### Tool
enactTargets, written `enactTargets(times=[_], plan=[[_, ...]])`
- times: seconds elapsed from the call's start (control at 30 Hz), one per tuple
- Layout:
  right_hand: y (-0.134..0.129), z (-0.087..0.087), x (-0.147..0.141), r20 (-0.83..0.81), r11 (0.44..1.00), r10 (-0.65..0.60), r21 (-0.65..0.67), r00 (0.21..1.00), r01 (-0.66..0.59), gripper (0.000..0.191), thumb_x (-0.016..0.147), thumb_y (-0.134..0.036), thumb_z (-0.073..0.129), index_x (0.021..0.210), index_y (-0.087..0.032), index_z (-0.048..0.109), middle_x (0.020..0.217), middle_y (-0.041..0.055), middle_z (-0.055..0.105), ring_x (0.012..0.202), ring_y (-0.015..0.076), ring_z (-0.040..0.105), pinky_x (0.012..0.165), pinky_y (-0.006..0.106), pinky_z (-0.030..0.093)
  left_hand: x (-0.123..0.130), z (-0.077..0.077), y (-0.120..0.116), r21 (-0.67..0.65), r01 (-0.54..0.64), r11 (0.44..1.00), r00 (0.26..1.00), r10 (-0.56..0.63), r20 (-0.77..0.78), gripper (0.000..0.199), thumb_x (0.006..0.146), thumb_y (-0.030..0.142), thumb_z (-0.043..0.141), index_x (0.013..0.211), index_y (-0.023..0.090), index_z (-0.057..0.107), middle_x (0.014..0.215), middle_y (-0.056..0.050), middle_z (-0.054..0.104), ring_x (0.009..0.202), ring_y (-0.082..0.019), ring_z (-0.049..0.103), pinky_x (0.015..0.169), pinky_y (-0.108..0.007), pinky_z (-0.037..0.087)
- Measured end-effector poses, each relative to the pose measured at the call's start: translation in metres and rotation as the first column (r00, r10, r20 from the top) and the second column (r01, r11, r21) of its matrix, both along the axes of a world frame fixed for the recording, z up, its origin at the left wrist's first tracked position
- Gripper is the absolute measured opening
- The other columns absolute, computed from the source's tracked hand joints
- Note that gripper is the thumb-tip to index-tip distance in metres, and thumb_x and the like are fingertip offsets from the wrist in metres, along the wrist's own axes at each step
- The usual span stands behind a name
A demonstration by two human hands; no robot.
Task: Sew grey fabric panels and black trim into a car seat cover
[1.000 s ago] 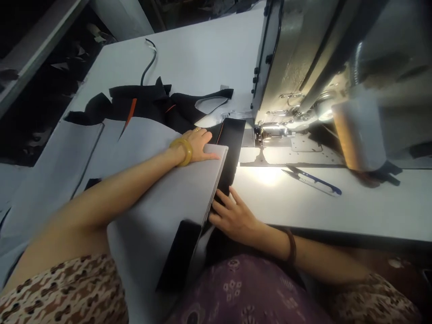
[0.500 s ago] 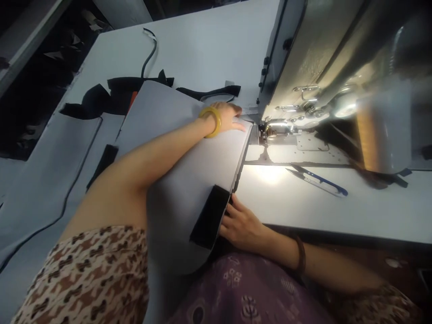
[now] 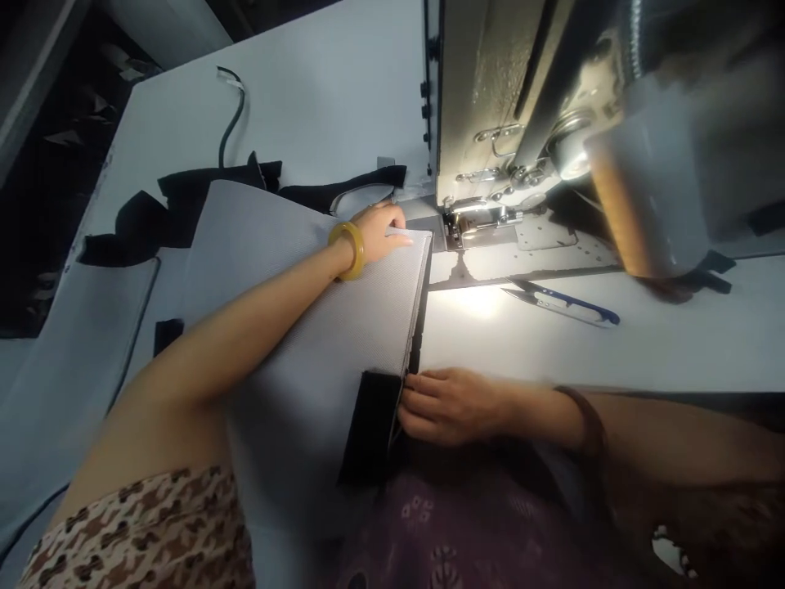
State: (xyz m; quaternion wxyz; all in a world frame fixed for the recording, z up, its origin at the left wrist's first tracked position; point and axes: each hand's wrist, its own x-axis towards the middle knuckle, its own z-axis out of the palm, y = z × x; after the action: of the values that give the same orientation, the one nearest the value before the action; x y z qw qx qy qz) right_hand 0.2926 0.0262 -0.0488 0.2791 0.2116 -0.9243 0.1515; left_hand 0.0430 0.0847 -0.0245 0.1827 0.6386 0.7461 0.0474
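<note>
A large light grey fabric panel [image 3: 343, 327] lies across the left of the table, its dark-trimmed right edge facing the sewing machine's needle area [image 3: 457, 229]. My left hand [image 3: 377, 233], below a yellow bangle, grips the panel's upper right corner, thumb over the fabric and fingers curled at the far edge. Lower down, my right hand [image 3: 445, 405] pinches the right edge beside a black patch [image 3: 371, 425]; its fingertips are partly hidden by the edge. A gap separates the panel's corner from the presser foot.
Blue-handled thread snips [image 3: 570, 305] lie on the white table [image 3: 521, 352] right of the panel. Black strips [image 3: 214, 176] and another grey piece [image 3: 104, 319] are at the left. The machine head [image 3: 484, 98] stands at the upper right.
The panel's corner, with my left hand, has moved a little away from the presser foot. My right hand has turned more level at the edge. The whole view has shifted and rotated somewhat.
</note>
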Motion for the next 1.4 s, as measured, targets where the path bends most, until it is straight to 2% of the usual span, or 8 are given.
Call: enactTargets(times=[0.07, 0.13, 0.27, 0.73, 1.0, 1.13, 1.23, 1.4], plan=[[0.008, 0.004, -0.005, -0.034, 0.998, -0.047, 0.042, 0.998, 0.049, 0.014, 0.092, -0.014, 0.045, 0.091, -0.016, 0.059, 0.071, -0.0006, 0.058, 0.058, 0.0098, 0.051, 0.047, 0.022, 0.040, 0.000, -0.002, 0.003, 0.003, -0.030, 1.000, 0.998, 0.030, 0.058, 0.015, 0.077, 0.026, 0.066, 0.087, 0.016, 0.060, 0.093, -0.003, 0.060, 0.088, -0.015, 0.051, 0.078, -0.027, 0.039], [0.010, 0.006, -0.008, -0.037, 0.988, -0.121, 0.089, 0.992, 0.124, 0.020, 0.091, -0.011, 0.043, 0.103, -0.015, 0.059, 0.085, 0.0025, 0.064, 0.055, 0.0089, 0.050, 0.042, 0.022, 0.038, 0.000, -0.004, 0.003, 0.007, -0.076, 0.997, 0.992, 0.075, 0.100, 0.016, 0.076, 0.024, 0.066, 0.090, 0.017, 0.063, 0.090, -0.002, 0.059, 0.086, -0.014, 0.051, 0.077, -0.027, 0.039], [0.006, 0.001, -0.007, -0.071, 0.960, -0.214, 0.172, 0.974, 0.223, 0.029, 0.091, -0.010, 0.040, 0.112, -0.007, 0.060, 0.116, 0.0156, 0.061, 0.068, 0.0119, 0.058, 0.042, 0.022, 0.042, 0.002, -0.008, 0.002, 0.039, -0.129, 0.991, 0.980, 0.121, 0.159, 0.012, 0.075, 0.022, 0.065, 0.087, 0.017, 0.067, 0.086, -0.002, 0.059, 0.083, -0.013, 0.049, 0.077, -0.027, 0.039], [0.010, 0.001, 0.001, -0.121, 0.954, -0.195, 0.207, 0.973, 0.216, 0.024, 0.089, -0.007, 0.042, 0.094, -0.006, 0.066, 0.102, 0.0174, 0.067, 0.069, 0.0143, 0.062, 0.046, 0.021, 0.046, 0.007, -0.006, 0.010, -0.032, -0.226, 0.974, 0.958, 0.228, 0.176, 0.012, 0.072, 0.028, 0.070, 0.076, 0.018, 0.064, 0.079, 0.001, 0.060, 0.071, -0.011, 0.047, 0.069, -0.026, 0.040], [0.004, -0.003, 0.003, -0.126, 0.947, -0.217, 0.211, 0.968, 0.240, 0.025, 0.090, -0.008, 0.042, 0.096, -0.003, 0.066, 0.101, 0.0197, 0.067, 0.071, 0.0162, 0.063, 0.051, 0.024, 0.049, 0.013, -0.002, 0.013, -0.068, -0.273, 0.960, 0.936, 0.281, 0.214, 0.018, 0.069, 0.027, 0.075, 0.073, 0.014, 0.064, 0.070, 0.001, 0.056, 0.057, -0.007, 0.039, 0.059, -0.024, 0.035], [0.001, -0.007, 0.003, -0.122, 0.956, -0.232, 0.154, 0.965, 0.249, 0.024, 0.089, -0.009, 0.044, 0.099, 0.000, 0.064, 0.102, 0.0214, 0.066, 0.077, 0.0198, 0.065, 0.052, 0.025, 0.050, 0.015, -0.002, 0.013, -0.057, -0.275, 0.960, 0.922, 0.280, 0.267, 0.015, 0.069, 0.023, 0.074, 0.073, 0.012, 0.065, 0.069, 0.001, 0.055, 0.056, -0.006, 0.039, 0.057, -0.023, 0.033], [0.001, -0.009, 0.002, -0.106, 0.948, -0.239, 0.188, 0.965, 0.256, 0.026, 0.090, -0.009, 0.042, 0.101, -0.001, 0.064, 0.104, 0.0201, 0.066, 0.077, 0.0186, 0.065, 0.051, 0.024, 0.049, 0.014, -0.002, 0.012, -0.043, -0.280, 0.959, 0.919, 0.281, 0.275, 0.012, 0.069, 0.020, 0.072, 0.076, 0.012, 0.067, 0.071, -0.001, 0.057, 0.059, -0.008, 0.042, 0.059, -0.024, 0.034], [-0.002, 0.004, 0.005, 0.012, 0.934, -0.268, 0.249, 0.963, 0.257, 0.030, 0.090, -0.008, 0.038, 0.102, -0.006, 0.065, 0.108, 0.0163, 0.066, 0.075, 0.0165, 0.064, 0.050, 0.023, 0.046, 0.014, -0.002, 0.011, -0.043, -0.288, 0.957, 0.920, 0.288, 0.266, 0.014, 0.069, 0.022, 0.068, 0.080, 0.014, 0.070, 0.072, 0.000, 0.059, 0.061, -0.009, 0.043, 0.060, -0.025, 0.034]])
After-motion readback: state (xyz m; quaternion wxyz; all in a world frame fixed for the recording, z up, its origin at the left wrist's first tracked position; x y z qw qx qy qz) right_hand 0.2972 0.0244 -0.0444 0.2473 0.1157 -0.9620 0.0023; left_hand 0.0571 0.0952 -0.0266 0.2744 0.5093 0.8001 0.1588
